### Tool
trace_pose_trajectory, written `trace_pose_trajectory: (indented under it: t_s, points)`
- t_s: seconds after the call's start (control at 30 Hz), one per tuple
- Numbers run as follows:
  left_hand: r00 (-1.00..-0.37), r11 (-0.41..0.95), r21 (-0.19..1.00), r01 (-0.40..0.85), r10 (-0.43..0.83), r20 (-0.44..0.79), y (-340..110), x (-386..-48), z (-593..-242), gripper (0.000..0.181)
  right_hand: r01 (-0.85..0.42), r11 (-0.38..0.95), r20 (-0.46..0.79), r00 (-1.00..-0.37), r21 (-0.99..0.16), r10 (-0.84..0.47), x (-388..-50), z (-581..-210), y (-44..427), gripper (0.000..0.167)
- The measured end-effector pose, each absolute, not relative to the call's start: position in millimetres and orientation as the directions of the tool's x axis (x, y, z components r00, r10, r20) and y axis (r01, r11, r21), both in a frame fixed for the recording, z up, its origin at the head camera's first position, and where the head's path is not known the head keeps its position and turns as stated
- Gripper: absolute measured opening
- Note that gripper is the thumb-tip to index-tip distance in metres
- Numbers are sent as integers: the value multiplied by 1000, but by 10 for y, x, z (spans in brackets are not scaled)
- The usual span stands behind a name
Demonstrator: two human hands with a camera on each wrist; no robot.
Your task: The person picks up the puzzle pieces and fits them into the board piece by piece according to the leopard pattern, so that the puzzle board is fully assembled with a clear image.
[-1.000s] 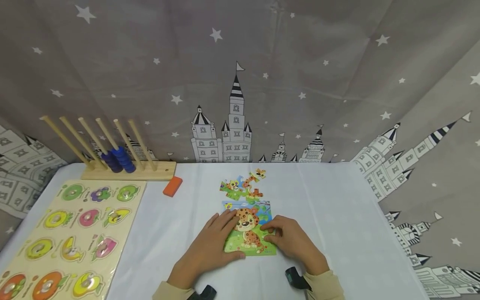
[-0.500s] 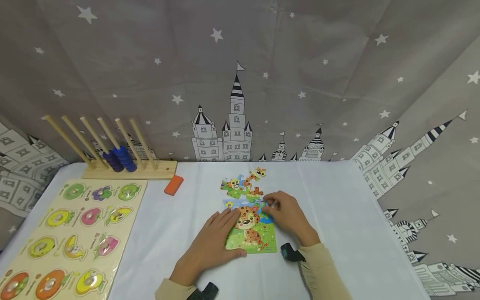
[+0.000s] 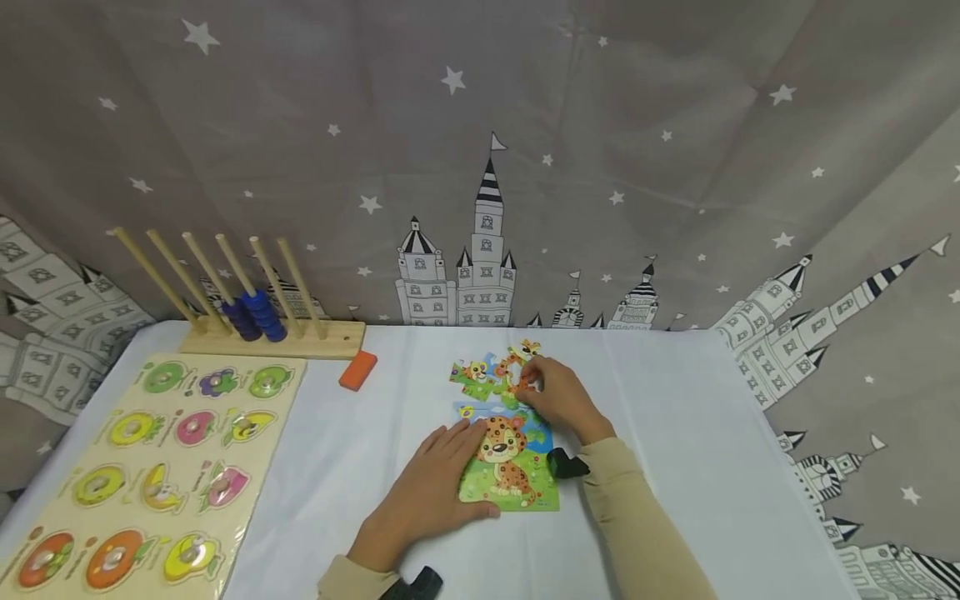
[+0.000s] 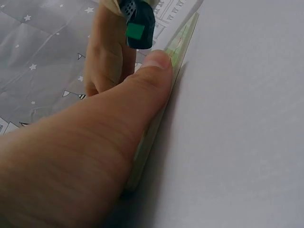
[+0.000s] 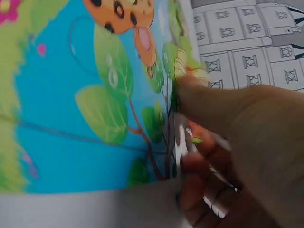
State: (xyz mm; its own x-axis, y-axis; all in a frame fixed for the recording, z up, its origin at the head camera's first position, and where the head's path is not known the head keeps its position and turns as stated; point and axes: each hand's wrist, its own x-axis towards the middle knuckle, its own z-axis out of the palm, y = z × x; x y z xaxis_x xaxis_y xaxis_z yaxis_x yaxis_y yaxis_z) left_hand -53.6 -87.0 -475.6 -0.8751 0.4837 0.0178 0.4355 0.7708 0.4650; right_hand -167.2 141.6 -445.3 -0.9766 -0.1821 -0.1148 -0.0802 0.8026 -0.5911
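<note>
A flat leopard picture board (image 3: pixel 517 454) lies on the white cloth. My left hand (image 3: pixel 431 483) rests on its left side with extended fingers; in the left wrist view the thumb (image 4: pixel 154 71) lies along the edge of the board (image 4: pixel 178 45). Beyond the top edge of the board, my right hand (image 3: pixel 562 400) has thumb and fingertips round an orange-and-green puzzle piece, partly hidden by the fingers. Several other loose puzzle pieces (image 3: pixel 478 375) lie beside it. The right wrist view shows the blue part of the board (image 5: pixel 57 104) close to the right hand (image 5: pixel 247 137).
At the left lies a wooden fruit puzzle board (image 3: pixel 176 458). Behind it stands a wooden peg stand (image 3: pixel 345 337) with blue and purple rings on two pegs, and an orange block (image 3: pixel 357 371) is beside that. A grey castle-print curtain (image 3: pixel 375 108) hangs behind the table.
My right hand has moved from the right side of the leopard board up past its top edge to the loose pieces. My left hand has stayed on the board. The head view has shifted slightly.
</note>
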Motion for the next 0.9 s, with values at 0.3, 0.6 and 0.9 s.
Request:
trace_pose_trajectory:
  t_s: [0.3, 0.6, 0.9]
  points:
    - [-876, 766, 474, 434, 482, 23, -867, -551, -4754, 110, -55, 626, -92, -975, -778, -200, -1301, -4315, 1480, 14]
    - [-884, 754, 510, 413, 466, 28, -863, -553, -4752, 83, -145, 674, -182, -903, -724, -390, -840, -4347, 1460, 12]
    - [-893, 770, 491, 409, 449, 39, -839, -555, -4756, 73, -183, 722, -193, -893, -668, -405, -733, -4338, 1361, 9]
